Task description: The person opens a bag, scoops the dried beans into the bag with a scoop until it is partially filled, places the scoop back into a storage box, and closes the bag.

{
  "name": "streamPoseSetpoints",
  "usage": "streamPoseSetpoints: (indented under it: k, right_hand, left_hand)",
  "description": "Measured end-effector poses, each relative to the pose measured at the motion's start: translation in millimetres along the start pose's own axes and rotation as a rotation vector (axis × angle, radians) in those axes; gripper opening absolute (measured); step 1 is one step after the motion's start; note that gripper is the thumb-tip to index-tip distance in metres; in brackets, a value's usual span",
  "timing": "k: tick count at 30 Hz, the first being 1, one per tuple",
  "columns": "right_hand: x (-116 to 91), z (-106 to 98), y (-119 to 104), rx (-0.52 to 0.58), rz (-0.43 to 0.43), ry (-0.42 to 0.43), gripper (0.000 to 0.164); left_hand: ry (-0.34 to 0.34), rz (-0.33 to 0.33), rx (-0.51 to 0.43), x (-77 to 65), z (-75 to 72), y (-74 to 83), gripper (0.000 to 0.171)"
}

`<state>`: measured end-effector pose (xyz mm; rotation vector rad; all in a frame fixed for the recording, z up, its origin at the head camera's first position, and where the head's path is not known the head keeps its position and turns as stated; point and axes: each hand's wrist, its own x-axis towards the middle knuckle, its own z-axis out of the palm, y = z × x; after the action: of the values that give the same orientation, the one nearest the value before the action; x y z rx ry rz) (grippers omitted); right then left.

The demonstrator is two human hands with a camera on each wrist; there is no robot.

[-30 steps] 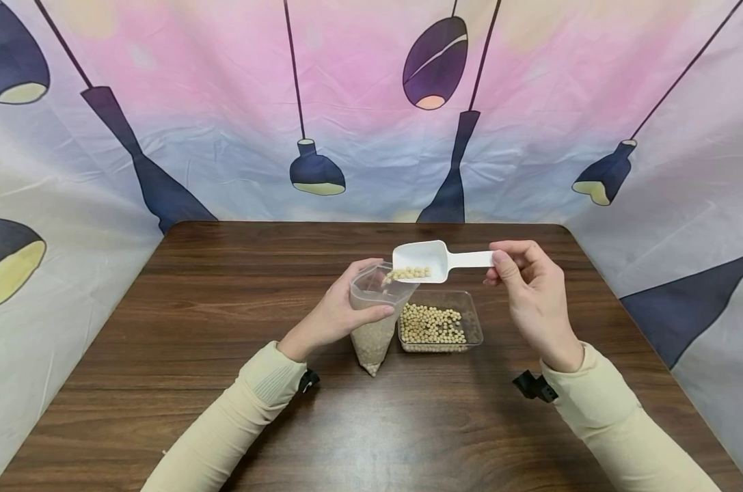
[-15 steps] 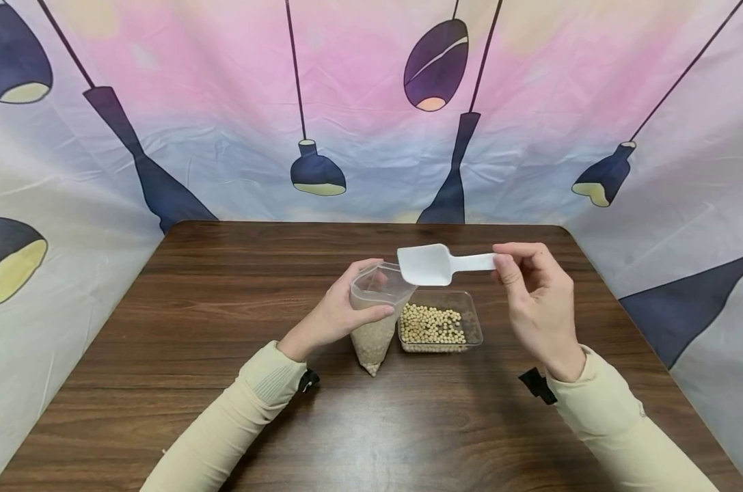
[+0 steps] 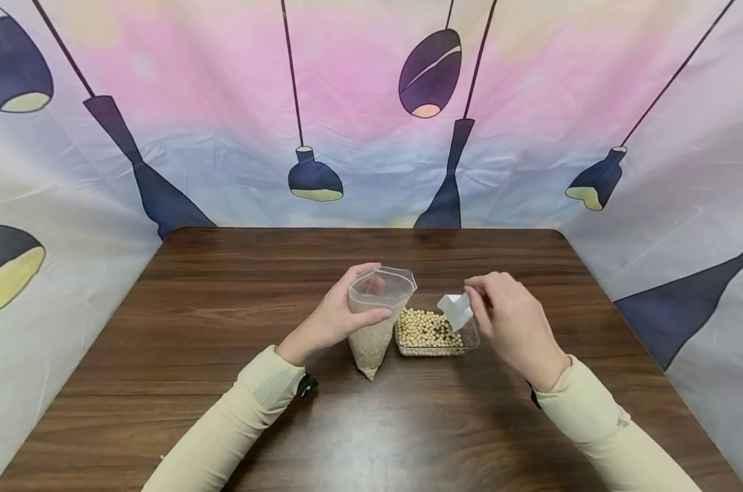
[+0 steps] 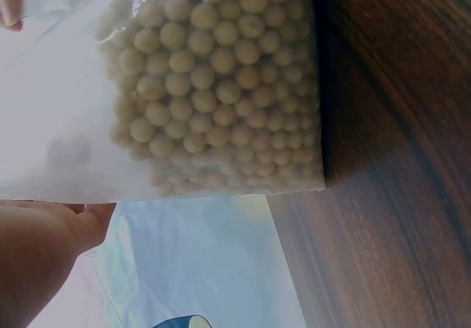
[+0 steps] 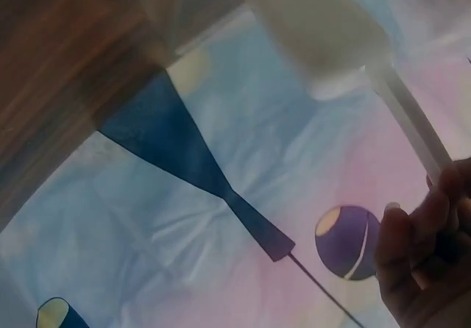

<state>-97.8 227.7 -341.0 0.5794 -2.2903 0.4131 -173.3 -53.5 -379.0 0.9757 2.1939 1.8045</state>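
My left hand [image 3: 337, 318] grips a clear plastic bag [image 3: 374, 335] near its top, holding the mouth spread wide. Round pale beans [image 4: 206, 78] fill the lower part of the bag, seen close up in the left wrist view. A white scoop [image 3: 455, 311] is pinched by its handle in my right hand [image 3: 515, 324]. Its bowl points down over a clear plastic box [image 3: 471, 339], overlapping the box's right part in the head view. Inside the box lies a layer of the same pale beans [image 3: 423, 328]. The right wrist view shows the scoop's handle [image 5: 412, 118] between thumb and fingers.
Both hands work over a dark brown wooden table [image 3: 254, 273]. The box stands just right of the bag. Behind the table hangs a cloth backdrop [image 3: 371, 184] printed with lamps, and it runs along both sides too.
Beans slid off the scoop into the bag, leaving its bowl bare. My right hand has since moved the scoop down and right from the bag's mouth to the box. The left hand stays nearly still.
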Motion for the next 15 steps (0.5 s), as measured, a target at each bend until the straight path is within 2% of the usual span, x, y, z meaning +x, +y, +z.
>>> streamPoseSetpoints:
  k: [5,9,11,15]
  right_hand:
    - [-10,10,1,-0.061,-0.067,-0.087,0.009]
    - [-14,13,2,-0.106,-0.080,-0.122,0.008]
    - [-14,12,2,-0.092,-0.054,-0.139,0.008]
    - [-11,6,4,-0.007,0.095,-0.205,0.006]
  left_hand:
    - [0.002,-0.002,0.013,-0.5,1.0,-1.1,0.071]
    - [0.001,-0.007,0.016,0.0,1.1,-1.2,0.071]
    - [0.000,-0.009,0.013,0.6,0.9,-1.2,0.070]
    - [0.004,-0.008,0.014,0.7,0.7,-1.3,0.070]
